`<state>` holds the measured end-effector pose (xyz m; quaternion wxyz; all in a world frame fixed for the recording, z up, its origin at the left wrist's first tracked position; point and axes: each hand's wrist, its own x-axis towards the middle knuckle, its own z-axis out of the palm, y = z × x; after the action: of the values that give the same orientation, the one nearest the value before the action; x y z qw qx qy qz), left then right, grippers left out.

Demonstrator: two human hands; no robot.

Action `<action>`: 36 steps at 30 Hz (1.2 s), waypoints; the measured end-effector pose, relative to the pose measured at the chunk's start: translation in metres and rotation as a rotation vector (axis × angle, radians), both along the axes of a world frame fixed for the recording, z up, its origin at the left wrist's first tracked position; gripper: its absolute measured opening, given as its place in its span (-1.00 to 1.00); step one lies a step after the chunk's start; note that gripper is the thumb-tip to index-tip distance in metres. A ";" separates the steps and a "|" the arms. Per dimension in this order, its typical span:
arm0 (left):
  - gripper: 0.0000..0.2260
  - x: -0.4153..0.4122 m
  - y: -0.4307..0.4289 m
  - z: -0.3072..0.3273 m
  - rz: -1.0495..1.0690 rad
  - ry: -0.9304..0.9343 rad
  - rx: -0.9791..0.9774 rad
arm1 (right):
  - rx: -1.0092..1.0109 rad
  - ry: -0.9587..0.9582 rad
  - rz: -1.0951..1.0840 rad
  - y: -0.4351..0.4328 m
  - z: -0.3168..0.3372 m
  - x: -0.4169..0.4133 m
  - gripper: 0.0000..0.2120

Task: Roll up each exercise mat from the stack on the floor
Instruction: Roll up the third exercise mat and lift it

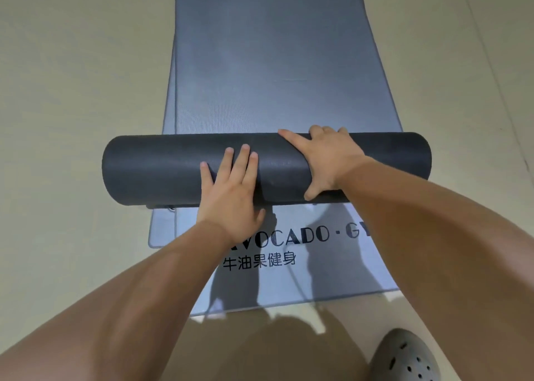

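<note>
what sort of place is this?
Likely a gym or fitness studio: grey exercise mats stacked on a beige floor, one partly wound into a dark roll, and "AVOCADO · GY" lettering on the mat beneath.

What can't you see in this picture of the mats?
Head view only:
1. Printed words: start hidden by left forearm, end by right forearm.
2. Flat mat: far end cut off by top edge.
3. Right hand: some fingertips hidden behind the roll.
4. Shoe: cut off by bottom edge.
</note>
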<state>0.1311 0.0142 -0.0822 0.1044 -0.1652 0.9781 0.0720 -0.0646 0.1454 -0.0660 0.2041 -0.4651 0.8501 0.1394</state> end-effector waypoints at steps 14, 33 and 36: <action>-0.39 0.026 -0.027 -0.010 0.082 0.241 0.172 | -0.057 -0.392 -0.675 0.006 -0.013 0.153 0.42; -0.16 0.015 -0.002 0.016 1.425 0.336 1.623 | -0.381 -0.647 -0.712 0.001 0.002 0.111 0.35; -0.28 -0.011 -0.022 0.063 1.347 0.373 1.576 | -0.509 -0.623 -0.754 -0.013 0.041 0.097 0.32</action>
<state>0.1203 -0.0073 -0.0188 -0.0315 -0.5463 0.3614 0.7550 0.0320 0.1321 -0.0250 0.3629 -0.1821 0.8640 -0.2978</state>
